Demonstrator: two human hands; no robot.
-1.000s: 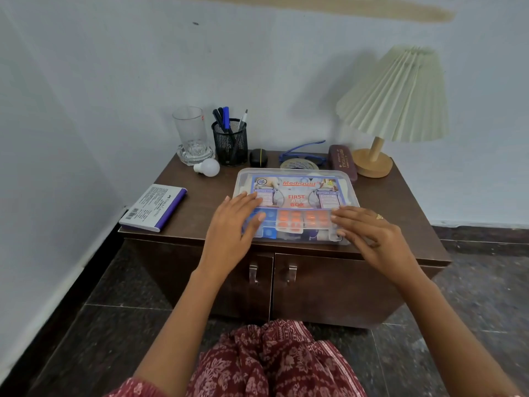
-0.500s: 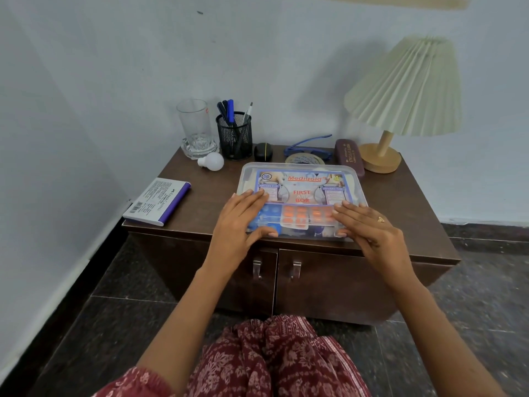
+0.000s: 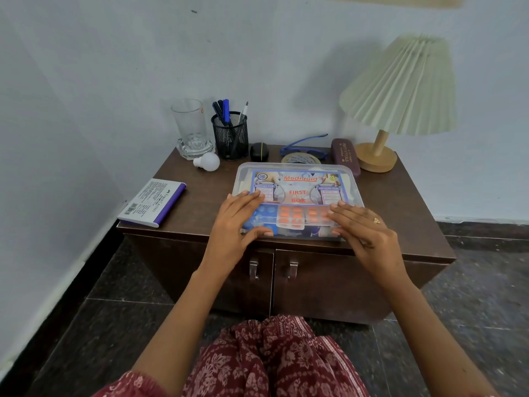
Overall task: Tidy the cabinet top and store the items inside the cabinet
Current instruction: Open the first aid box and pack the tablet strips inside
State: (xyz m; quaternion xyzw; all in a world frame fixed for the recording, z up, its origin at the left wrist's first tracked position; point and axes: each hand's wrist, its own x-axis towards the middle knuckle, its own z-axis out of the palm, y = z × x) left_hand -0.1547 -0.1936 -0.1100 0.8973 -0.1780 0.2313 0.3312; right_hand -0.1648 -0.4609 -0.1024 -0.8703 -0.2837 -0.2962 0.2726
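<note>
Setting: dark wood cabinet (image 3: 197,207) in a corner of pale walls, dark tiled floor; both doors shut.
Left fingers: left hand (image 3: 237,222) spread flat on the lid's near-left part, thumb at the near edge; pressing, nothing enclosed.
Right fingers: right hand (image 3: 363,227) likewise flat on the near-right part, ring on one finger; nothing enclosed.
Task item: first aid box (image 3: 297,184), clear plastic with a printed label and blister packs visible inside, sits mid-top at the front edge, directly under both palms.
Key relation: the box's long axis runs left to right, across the person; the hands sit on its two near corners, equally near. Judged: a two-handed lift by the short ends suits; door handles (image 3: 272,269) lie just below.
Surroundings: glass (image 3: 190,124), pen holder (image 3: 230,136), bulb (image 3: 208,161), small black case (image 3: 258,151), tape roll (image 3: 300,159), blue spectacles (image 3: 305,144), spectacle case (image 3: 345,156) and lamp (image 3: 400,90) behind; flat purple-edged box (image 3: 151,203) at left.
Status: storage not yet begun, judged.
</note>
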